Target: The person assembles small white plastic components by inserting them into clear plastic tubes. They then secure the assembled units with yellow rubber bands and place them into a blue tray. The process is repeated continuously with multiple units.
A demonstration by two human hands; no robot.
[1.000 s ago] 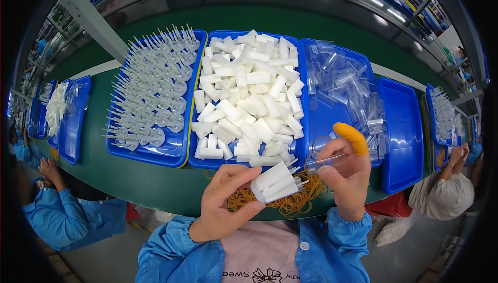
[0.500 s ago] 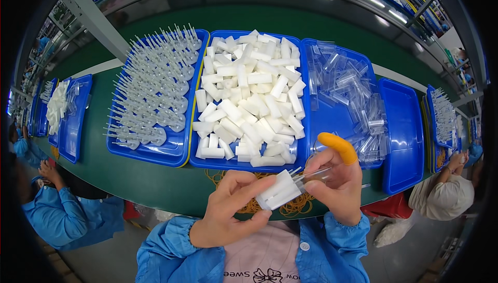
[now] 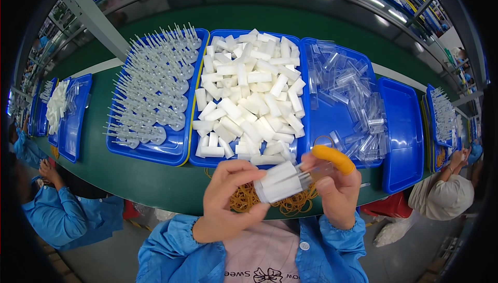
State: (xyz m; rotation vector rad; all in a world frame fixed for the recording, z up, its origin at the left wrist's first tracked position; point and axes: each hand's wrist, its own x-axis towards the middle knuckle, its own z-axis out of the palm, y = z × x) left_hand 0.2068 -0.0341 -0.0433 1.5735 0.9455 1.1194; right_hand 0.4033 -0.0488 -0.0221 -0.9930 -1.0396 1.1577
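My left hand [image 3: 224, 202] is closed round the left end of a bundle of white foam pieces [image 3: 282, 180]. Thin grey rods run along the foam and stick out at its right end, and a clear rim shows at the left end. At the rod tips, my right hand [image 3: 338, 195] pinches a clear plastic tube [image 3: 322, 171], partly hidden by the fingers. An orange finger cot [image 3: 333, 158] covers one right fingertip. A thin brown loop, seemingly a rubber band [image 3: 322, 139], shows just above it.
Blue trays hold rodded grey-white pieces with round bases [image 3: 155, 86], white foam blocks [image 3: 249, 96] and clear plastic tubes [image 3: 353, 88]. Another blue tray [image 3: 402, 132] stands at the right. Rubber bands [image 3: 295, 204] lie beneath my hands. People sit on both sides.
The foam bundle has tilted slightly and shows more of its side and rods. My right hand has shifted a little, its orange-capped finger now lower and flatter.
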